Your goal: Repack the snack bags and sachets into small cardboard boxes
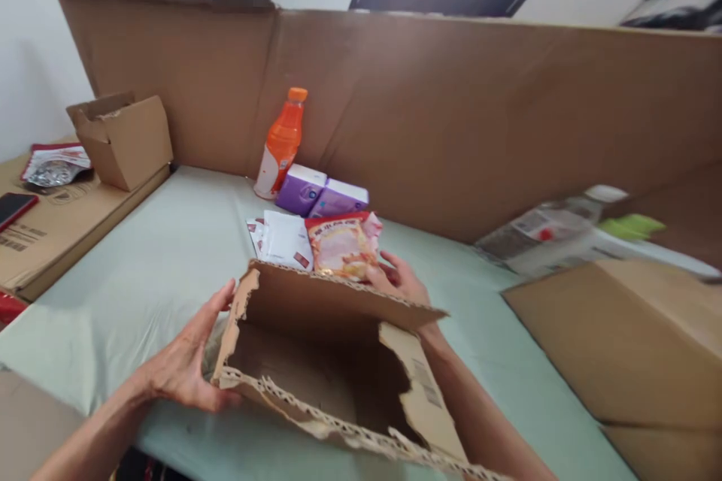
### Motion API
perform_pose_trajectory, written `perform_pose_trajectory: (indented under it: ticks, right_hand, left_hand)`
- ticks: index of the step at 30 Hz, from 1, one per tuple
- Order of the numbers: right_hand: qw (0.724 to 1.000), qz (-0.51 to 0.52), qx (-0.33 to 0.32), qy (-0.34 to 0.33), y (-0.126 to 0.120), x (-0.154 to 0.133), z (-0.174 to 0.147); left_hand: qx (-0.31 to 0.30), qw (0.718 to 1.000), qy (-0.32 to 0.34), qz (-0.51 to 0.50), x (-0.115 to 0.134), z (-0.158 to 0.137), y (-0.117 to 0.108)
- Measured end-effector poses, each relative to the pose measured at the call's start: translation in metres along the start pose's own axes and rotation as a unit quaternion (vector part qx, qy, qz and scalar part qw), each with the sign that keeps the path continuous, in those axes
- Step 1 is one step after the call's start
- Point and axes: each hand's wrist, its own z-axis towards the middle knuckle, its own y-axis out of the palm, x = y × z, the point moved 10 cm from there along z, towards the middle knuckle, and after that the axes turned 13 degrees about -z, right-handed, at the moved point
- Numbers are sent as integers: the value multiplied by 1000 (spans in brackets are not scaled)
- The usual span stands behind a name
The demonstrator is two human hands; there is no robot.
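An open cardboard box (429, 383) with torn, ragged edges is tilted toward me, and I see nothing inside it. My left hand (189, 361) grips its left side, thumb at the near corner and fingers along the far edge. Past the box's far right corner, my right hand (403, 285) has its thumb over the lower right of a red and yellow food packet (341, 244), its fingers curled beside it. The box flap hides part of that hand. White sachets (286, 239) lie left of the packet. Behind them are two purple tissue packs (338, 199) and an orange drink bottle (282, 143).
A tall cardboard wall (451, 113) edges the pale green table (186, 218). On the left, a small carton (135, 143), silver pouch (56, 165) and phone (16, 209) rest on a flat box. A clear bottle (541, 229) and large carton (637, 338) are at right.
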Motion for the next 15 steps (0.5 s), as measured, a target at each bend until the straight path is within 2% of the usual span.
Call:
perform_pose_trajectory:
  ticks: [3,5,8,10,12,15]
  right_hand:
    - [998,1,65,-4,-23,-4,-13]
    - [995,0,99,22,-41,3,-29]
    - [992,-1,113,48,-55,16,-64]
    - [996,17,79,45,-52,25,-87]
    - [998,45,9,45,-39,37,-106]
    - [996,64,-53,18,-28,43,-121]
  left_hand:
    - [-3,1000,-24,-5,-1,2,-4]
    - [-1,999,-32,-7,-1,4,-5]
    - [-1,999,-31,-10,0,6,-4]
    - [0,999,-29,-20,-1,8,-1]
    - [8,999,-28,-20,-3,8,0]
    - [25,999,-24,-8,-1,3,-5]
